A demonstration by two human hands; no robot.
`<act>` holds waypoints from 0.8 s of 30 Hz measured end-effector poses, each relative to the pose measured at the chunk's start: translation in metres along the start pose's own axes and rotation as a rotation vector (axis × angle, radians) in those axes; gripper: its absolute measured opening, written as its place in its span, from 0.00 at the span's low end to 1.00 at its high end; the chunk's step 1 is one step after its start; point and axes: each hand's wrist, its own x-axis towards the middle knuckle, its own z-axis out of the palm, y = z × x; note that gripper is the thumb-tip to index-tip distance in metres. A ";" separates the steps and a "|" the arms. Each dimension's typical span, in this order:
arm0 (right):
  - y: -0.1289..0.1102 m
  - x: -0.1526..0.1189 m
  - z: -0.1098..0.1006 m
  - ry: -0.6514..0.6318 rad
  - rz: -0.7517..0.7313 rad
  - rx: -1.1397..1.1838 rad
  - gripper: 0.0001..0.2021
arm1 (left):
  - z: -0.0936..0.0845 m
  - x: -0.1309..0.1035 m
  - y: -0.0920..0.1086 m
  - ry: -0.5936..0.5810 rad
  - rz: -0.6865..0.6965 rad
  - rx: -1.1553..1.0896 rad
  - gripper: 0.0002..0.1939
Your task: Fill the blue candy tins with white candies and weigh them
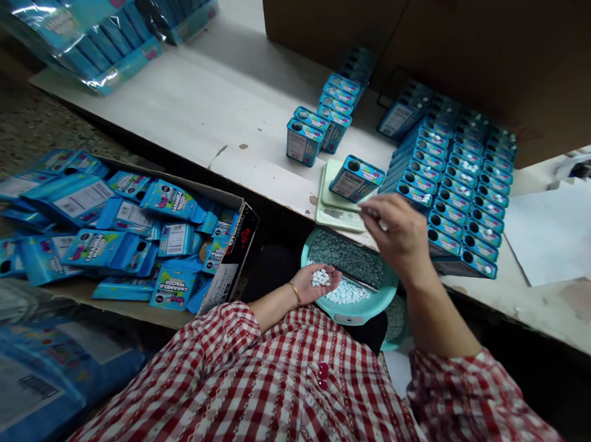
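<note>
Palm up over the rim of a turquoise basin, my left hand point(309, 284) cups a small heap of white candies point(321, 277). More loose white candies point(347, 291) fill the near part of the basin point(357, 318); darker, greenish ones appear in its far part, past a thin divider. My right hand point(399, 231) is pinched closed just right of the scale, with a small white candy showing at its fingers. A blue candy box point(357, 178) stands on the pale green scale point(331, 209), its round top hole facing up.
Rows of blue boxes point(458, 191), some with white candies at their holes, stand right. A shorter row point(336, 105) stands behind the scale. Left lies a carton point(235, 218) of loose boxes. Wrapped packs point(99, 46), white paper point(559, 228) and a cardboard wall point(414, 40) edge the table.
</note>
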 end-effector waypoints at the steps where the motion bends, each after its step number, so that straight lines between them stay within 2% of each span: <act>1: 0.005 0.018 -0.004 0.009 -0.011 -0.034 0.08 | 0.000 -0.001 0.001 0.004 0.002 -0.002 0.10; 4: 0.019 0.058 -0.004 -0.025 -0.060 -0.095 0.08 | 0.001 -0.004 0.004 -0.003 0.007 -0.018 0.10; 6: 0.028 0.073 0.004 -0.062 -0.087 -0.121 0.09 | 0.000 -0.006 0.007 -0.005 0.011 -0.026 0.09; 10: 0.039 0.082 0.014 -0.063 -0.081 -0.141 0.09 | 0.000 -0.008 0.009 0.002 0.010 -0.019 0.11; 13: 0.037 0.078 0.010 -0.006 -0.062 -0.108 0.08 | -0.001 -0.007 0.009 -0.003 0.014 -0.012 0.11; 16: 0.027 0.063 -0.001 0.103 -0.044 -0.036 0.07 | -0.001 -0.006 0.009 -0.002 0.010 -0.008 0.10; 19: 0.014 0.031 -0.007 0.201 0.003 0.092 0.06 | -0.002 -0.005 0.008 0.005 0.014 -0.009 0.10; 21: 0.006 0.001 -0.003 0.165 0.036 0.203 0.06 | -0.003 -0.004 0.007 0.011 0.019 -0.009 0.10; 24: -0.005 -0.049 0.017 -0.039 0.064 0.350 0.07 | -0.003 -0.004 0.005 0.023 0.017 0.000 0.10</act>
